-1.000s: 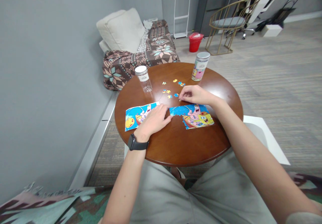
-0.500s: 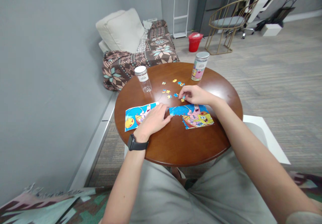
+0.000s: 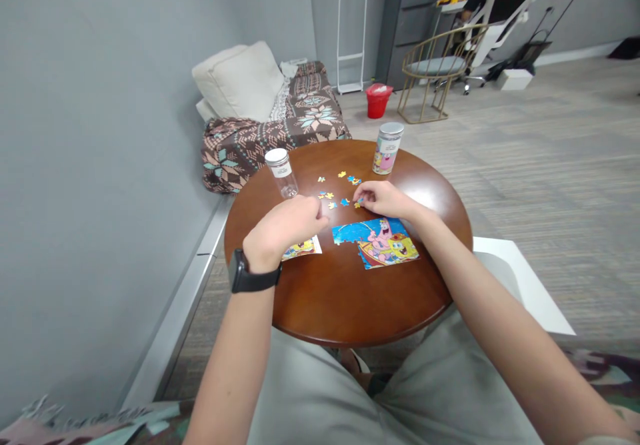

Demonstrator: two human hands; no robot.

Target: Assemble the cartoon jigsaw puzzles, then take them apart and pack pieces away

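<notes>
In the head view, the partly built puzzle (image 3: 384, 240) is laid flat on the tabletop (image 3: 325, 305), its long axis set left to right, its figures' heads pointed away from the wearer. Blue, pink and yellow are shown, with a stepped lower-left edge. The right hand (image 3: 383, 197) is curled at a yellow-and-blue piece (image 3: 358, 204), the left hand (image 3: 290, 225) bent over the picture sheet (image 3: 303, 249); whether anything is pinched by either cannot be told.
</notes>
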